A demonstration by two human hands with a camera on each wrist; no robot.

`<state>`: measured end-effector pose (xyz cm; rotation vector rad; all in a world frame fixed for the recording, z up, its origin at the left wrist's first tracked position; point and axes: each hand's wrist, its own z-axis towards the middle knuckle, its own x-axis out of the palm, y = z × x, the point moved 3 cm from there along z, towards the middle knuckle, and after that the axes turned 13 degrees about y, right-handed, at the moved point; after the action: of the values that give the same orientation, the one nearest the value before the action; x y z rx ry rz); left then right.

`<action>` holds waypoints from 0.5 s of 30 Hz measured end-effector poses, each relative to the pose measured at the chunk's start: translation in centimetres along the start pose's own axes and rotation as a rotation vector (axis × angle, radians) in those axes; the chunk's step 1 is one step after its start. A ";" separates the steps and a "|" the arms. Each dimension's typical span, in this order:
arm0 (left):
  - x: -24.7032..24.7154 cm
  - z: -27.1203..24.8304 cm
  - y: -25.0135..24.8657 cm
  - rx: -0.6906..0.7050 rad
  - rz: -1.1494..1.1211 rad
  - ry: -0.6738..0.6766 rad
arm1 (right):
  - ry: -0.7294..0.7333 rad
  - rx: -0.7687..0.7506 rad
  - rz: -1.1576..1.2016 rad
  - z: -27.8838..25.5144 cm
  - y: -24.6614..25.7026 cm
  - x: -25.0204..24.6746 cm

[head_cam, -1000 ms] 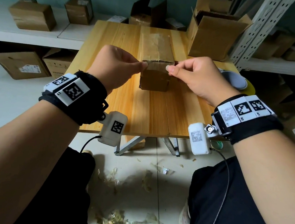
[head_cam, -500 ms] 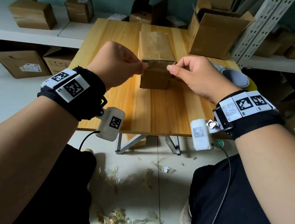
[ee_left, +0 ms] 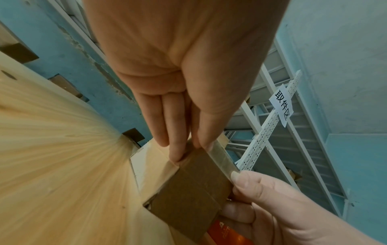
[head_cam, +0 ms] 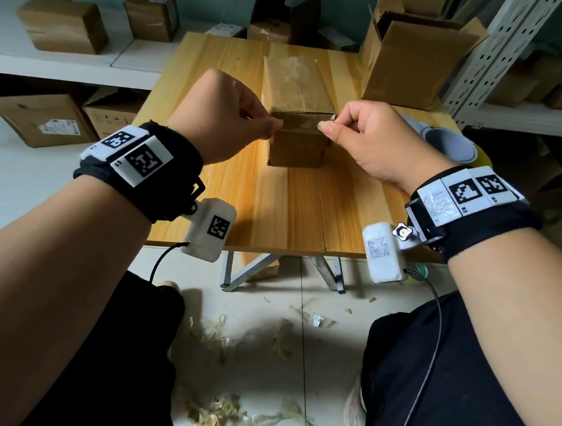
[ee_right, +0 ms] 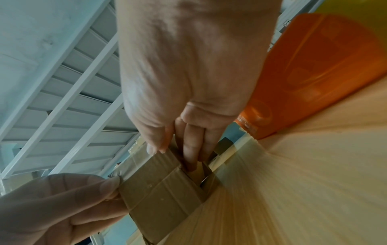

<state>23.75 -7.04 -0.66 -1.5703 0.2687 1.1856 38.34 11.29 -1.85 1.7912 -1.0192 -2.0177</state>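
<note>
Storage room with a teal wall, white shelves along the back and brown cartons (head_cam: 65,24) all over them, plus a small wooden tabletop (head_cam: 273,212) in the middle. The thing being worked on is a long cardboard box (head_cam: 295,146) lying flat in the centre of that tabletop, short end facing the person, top wrapped in clear tape. Both hands are up at the near top edge: the left grip (head_cam: 227,113) is closed, thumb and fingers pinching the box's left corner, and the right grip (head_cam: 374,139) is closed too, pinching a strip of clear tape (ee_left: 222,157) at the right corner, with a little pointed bit sticking up by the fingers. The strip runs along the edge between the two thumbs. A bigger open carton (head_cam: 415,65) stands at the far right of the tabletop, and a grey roll (head_cam: 448,146) sits just behind the right wrist. Down on the tiled floor there's a mess of crumpled tape scraps (head_cam: 214,411) between the person's knees.
</note>
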 end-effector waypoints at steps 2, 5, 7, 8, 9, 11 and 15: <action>-0.1 0.0 0.0 0.005 0.001 0.000 | -0.009 0.010 0.000 0.1 0.2 0.0; 0.2 0.3 0.1 -0.010 -0.044 -0.012 | -0.040 0.022 0.011 0.3 0.1 0.3; 0.5 0.4 0.3 -0.029 -0.104 -0.021 | -0.057 0.032 0.042 0.5 0.1 0.5; 0.6 0.5 0.5 -0.044 -0.136 -0.022 | -0.061 0.038 0.069 0.6 0.0 0.6; 0.7 0.6 0.6 -0.060 -0.166 -0.024 | -0.064 0.042 0.105 0.7 -0.1 0.6; 0.7 0.6 0.7 -0.082 -0.242 -0.028 | -0.071 0.038 0.188 0.7 -0.2 0.6; 0.7 0.4 0.7 -0.096 -0.498 -0.021 | -0.086 0.071 0.261 0.5 -0.8 0.6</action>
<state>23.40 -6.66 -1.57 -1.5847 -0.1902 0.8314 37.94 11.65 -2.81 1.5229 -1.2918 -1.9320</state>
